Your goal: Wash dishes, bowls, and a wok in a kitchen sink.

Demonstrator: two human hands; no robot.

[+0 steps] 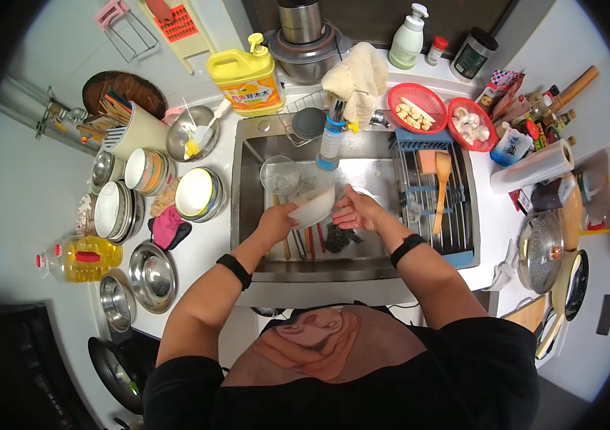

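Note:
Over the steel sink point(380, 252), my left hand point(277, 221) grips the rim of a tilted white bowl point(316, 208). My right hand point(357, 210) is just right of the bowl, fingers spread, holding nothing. Below them on the sink floor lie several chopsticks point(309, 242) and a dark wire-like scourer point(341, 238). A clear glass bowl point(279, 174) sits at the upper left of the sink. The faucet's blue-and-clear extension point(329, 145) hangs above the bowl. Another white dish, partly hidden, shows behind my right hand.
A drying rack point(428, 193) with a wooden spatula point(441, 188) and a sponge spans the sink's right side. Stacked bowls point(197, 193) and a steel basin point(153, 277) stand on the left. Red baskets point(418, 107) of garlic and a yellow detergent jug point(246, 80) stand behind the sink.

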